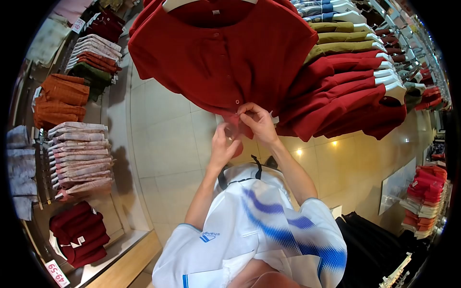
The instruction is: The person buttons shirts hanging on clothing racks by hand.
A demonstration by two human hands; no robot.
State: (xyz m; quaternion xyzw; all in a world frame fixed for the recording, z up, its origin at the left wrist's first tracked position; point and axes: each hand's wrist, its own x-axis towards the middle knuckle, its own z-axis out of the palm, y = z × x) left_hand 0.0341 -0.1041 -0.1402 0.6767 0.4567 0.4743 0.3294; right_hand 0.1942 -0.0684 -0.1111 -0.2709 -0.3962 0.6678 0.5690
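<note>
Floor (165,129) stretches beside red shirt (201,60); right hand (259,121) pinches edge (234,118); left hand (223,148), grip unclear.

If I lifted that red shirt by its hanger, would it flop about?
Probably: the red shirt creases softly by the right hand. Its shoulders might stay spread, since a white hanger shows at the neck. It's probably light, being mainly soft cloth.
</note>
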